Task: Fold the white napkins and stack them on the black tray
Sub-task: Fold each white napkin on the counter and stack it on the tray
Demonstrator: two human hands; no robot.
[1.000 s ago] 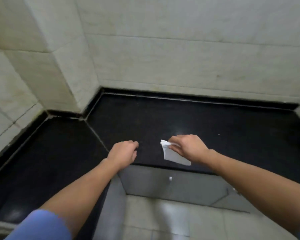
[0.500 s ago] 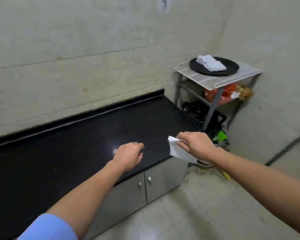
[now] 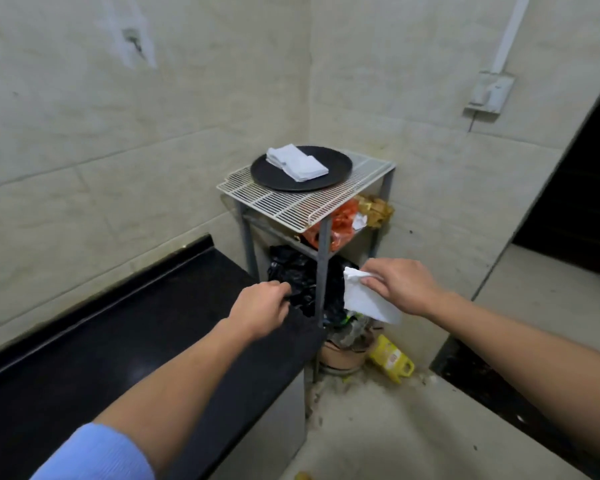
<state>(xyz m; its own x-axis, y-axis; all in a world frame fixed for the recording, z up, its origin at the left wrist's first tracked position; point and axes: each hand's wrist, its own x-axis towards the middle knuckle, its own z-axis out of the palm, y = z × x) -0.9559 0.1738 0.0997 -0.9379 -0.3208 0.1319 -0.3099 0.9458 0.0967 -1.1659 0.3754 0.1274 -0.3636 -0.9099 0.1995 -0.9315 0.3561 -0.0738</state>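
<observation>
Above counter end | right hand (image 3: pixel 404 285) fingers pinch folded white napkin (image 3: pixel 364 303) | left hand (image 3: pixel 260 311) curled closed, empty

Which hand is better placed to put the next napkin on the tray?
The right hand: it already holds a folded napkin. The left hand is empty, over the counter. The tray is ahead.

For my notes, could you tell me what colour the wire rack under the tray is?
The wire rack is white, seen in the head view.

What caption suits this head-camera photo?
Right hand carries a folded white napkin toward the black tray of napkins.
</observation>
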